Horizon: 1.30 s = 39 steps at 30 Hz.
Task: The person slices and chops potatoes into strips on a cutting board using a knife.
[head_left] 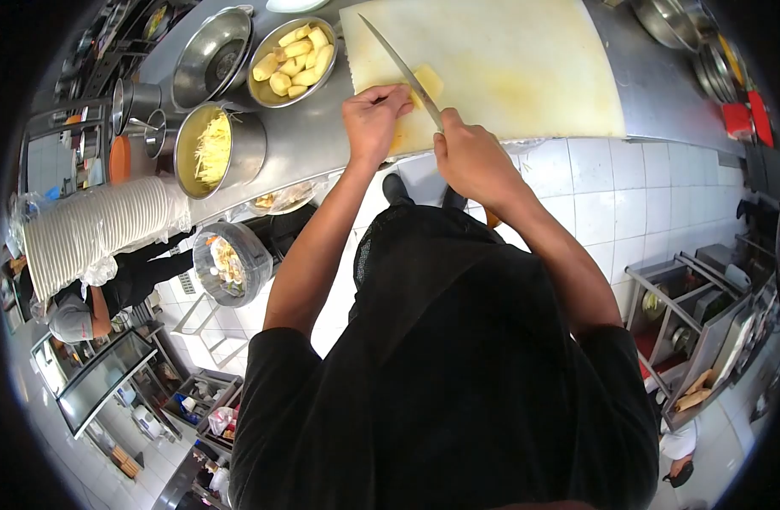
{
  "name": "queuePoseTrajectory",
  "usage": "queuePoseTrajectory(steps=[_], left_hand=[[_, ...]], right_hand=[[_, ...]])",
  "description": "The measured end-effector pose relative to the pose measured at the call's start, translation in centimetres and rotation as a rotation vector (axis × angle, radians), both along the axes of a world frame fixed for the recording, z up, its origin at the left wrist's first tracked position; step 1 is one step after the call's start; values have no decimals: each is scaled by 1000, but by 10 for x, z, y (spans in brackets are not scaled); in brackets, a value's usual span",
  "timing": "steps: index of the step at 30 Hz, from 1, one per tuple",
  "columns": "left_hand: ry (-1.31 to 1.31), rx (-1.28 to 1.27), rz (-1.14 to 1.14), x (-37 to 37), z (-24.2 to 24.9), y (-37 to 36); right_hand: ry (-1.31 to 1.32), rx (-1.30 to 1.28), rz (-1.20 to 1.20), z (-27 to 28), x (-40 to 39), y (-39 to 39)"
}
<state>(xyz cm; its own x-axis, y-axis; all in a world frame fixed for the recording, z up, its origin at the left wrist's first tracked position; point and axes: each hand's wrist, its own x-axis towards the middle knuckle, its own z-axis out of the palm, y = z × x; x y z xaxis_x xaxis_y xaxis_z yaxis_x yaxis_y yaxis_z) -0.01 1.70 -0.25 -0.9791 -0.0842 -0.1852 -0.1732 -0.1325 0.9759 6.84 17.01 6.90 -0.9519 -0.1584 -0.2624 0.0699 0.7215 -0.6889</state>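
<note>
My right hand is wrapped around the handle of a long kitchen knife, whose blade points away and to the left over the white cutting board. Close to the blade, my left hand has its fingers curled on a pale yellow piece of potato, mostly hidden by fingers and knife. On the blade's other side, a flat potato slice lies on the board. Peeled potatoes fill a steel bowl left of the board. Thin potato strips sit in a steel pot nearer the counter edge.
Empty steel bowls stand at far left. Stacked white plates line the left side. Below the counter is a bin with food scraps. Steel pans sit far right. Another person stands at left.
</note>
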Motion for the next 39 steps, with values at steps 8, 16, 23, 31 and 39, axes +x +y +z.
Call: queuePoseTrajectory(steps=[8, 16, 23, 31, 39], left_hand=[[-20, -17, -3, -1, 0, 0], [-19, -12, 1, -1, 2, 1], [-7, 9, -1, 0, 0, 1], [-31, -29, 2, 0, 6, 2], [-28, -36, -5, -2, 2, 0]], right_hand=[[-30, 18, 15, -23, -32, -5], [-1, 6, -2, 0, -12, -1], [15, 16, 1, -1, -12, -4], [-28, 25, 11, 4, -18, -10], [47, 40, 28, -27, -39, -14]])
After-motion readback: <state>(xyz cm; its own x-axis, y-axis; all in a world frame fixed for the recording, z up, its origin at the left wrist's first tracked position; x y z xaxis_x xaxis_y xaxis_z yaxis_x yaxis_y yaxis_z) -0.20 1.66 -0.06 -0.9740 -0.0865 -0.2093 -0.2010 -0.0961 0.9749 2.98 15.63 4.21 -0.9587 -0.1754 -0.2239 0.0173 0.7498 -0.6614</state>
